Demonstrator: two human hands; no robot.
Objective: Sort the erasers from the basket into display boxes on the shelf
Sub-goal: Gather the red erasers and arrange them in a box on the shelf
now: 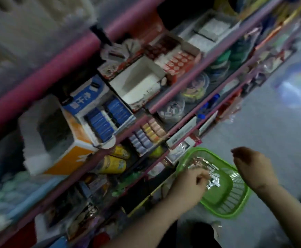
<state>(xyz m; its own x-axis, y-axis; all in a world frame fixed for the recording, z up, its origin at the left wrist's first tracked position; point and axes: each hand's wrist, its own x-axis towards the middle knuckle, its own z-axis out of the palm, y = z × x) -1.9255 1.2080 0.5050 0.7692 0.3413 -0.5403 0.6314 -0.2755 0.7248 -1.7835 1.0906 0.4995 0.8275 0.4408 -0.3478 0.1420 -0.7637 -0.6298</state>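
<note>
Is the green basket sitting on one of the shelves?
No, the green basket sits on the grey floor beside the shelves.

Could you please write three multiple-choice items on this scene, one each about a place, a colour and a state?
1. Where is the left hand?
A. in the basket
B. on the top shelf
C. on the floor

2. What colour is the basket?
A. red
B. green
C. blue

3. How is the white box on the shelf?
A. sealed
B. full of erasers
C. open and seemingly empty

Answers:
1 A, its fingers reach among the wrapped erasers in the basket.
2 B, its rim and slotted walls are bright green.
3 C, its bare white inside shows, with nothing visible in it.
</note>
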